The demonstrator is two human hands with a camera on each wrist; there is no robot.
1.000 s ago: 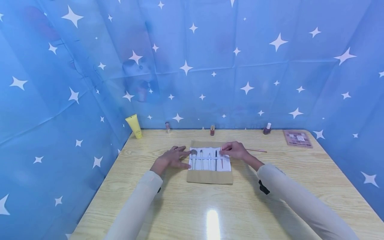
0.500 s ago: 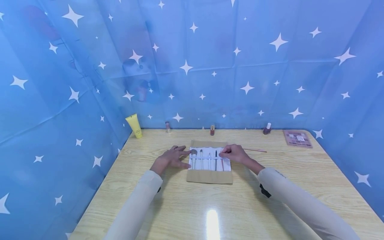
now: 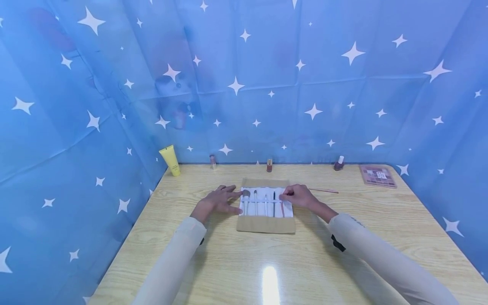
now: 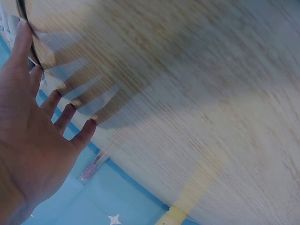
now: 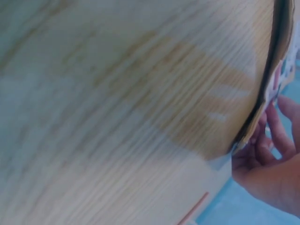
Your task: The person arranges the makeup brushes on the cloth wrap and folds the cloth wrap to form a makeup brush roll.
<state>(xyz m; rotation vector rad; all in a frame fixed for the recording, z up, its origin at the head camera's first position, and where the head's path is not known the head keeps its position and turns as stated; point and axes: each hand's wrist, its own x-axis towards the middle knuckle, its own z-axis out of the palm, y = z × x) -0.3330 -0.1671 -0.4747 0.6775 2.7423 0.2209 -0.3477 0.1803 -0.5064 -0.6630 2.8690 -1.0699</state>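
A tan fabric brush roll (image 3: 265, 225) lies unfolded on the table, showing its white lining. Several makeup brushes stand in a row under its white strap, including a large fluffy one (image 3: 246, 200) at the left and a dark slim one (image 3: 274, 204). My right hand (image 3: 299, 196) pinches the upper part of a slim pink brush (image 3: 282, 209) at the roll's right end; the fingers hide its top. With fingers spread, my left hand (image 3: 219, 200) rests at the roll's left edge. In the left wrist view, the left fingers (image 4: 83, 135) are extended.
Another pink brush (image 3: 325, 191) lies right of the roll. Along the back edge stand a yellow tube (image 3: 170, 160), a small pinkish tube (image 3: 213, 162), a red bottle (image 3: 269, 165) and a dark nail polish bottle (image 3: 339, 163). A makeup palette (image 3: 378, 176) lies at the back right.
Since a second ago, the pink brush has slid slightly down toward the roll's lower flap, and my right fingers have shifted a little over its top. My left hand has stayed in place.
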